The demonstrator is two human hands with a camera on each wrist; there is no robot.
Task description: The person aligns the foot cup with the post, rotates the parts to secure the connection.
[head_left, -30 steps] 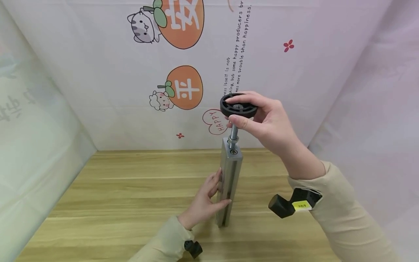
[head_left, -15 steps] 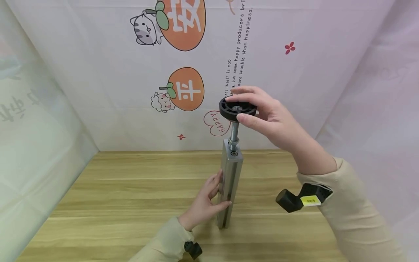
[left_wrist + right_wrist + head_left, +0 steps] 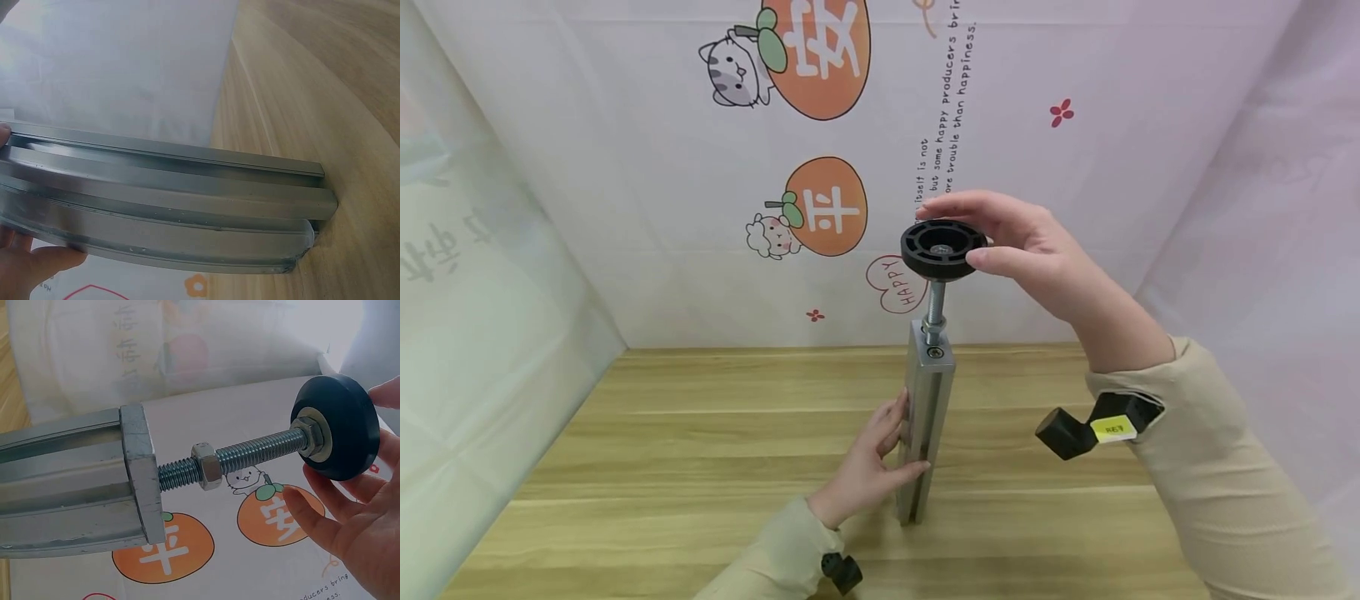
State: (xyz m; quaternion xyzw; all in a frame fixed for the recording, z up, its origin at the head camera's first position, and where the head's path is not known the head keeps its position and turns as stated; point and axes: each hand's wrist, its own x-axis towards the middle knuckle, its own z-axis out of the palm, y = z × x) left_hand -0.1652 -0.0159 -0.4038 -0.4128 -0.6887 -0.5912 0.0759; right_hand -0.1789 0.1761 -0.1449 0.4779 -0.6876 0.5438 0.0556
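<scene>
An aluminium profile point(image 3: 927, 417) stands upright on the wooden table, its end plate point(image 3: 142, 475) on top. My left hand point(image 3: 868, 458) grips its lower half, thumb on the front edge and fingers behind. From the end plate rises a threaded rod point(image 3: 262, 452) with a hex nut point(image 3: 207, 466) partway along it, apart from the plate. At the rod's top sits the round black levelling foot point(image 3: 942, 267), ribbed side up. My right hand point(image 3: 1030, 250) holds the foot's rim loosely from the right, thumb in front and fingers behind; its middle is uncovered.
The wooden table point(image 3: 700, 467) runs back to a white printed cloth point(image 3: 700, 283) hanging behind, with more cloth at both sides. A small black camera point(image 3: 1067, 432) sticks out from the right sleeve, another black camera point(image 3: 842, 572) from the left.
My right hand has shifted right round the foot's rim, its thumb sliding to the right side and its fingers lifting off the ribbed face. The left hand and profile keep their place.
</scene>
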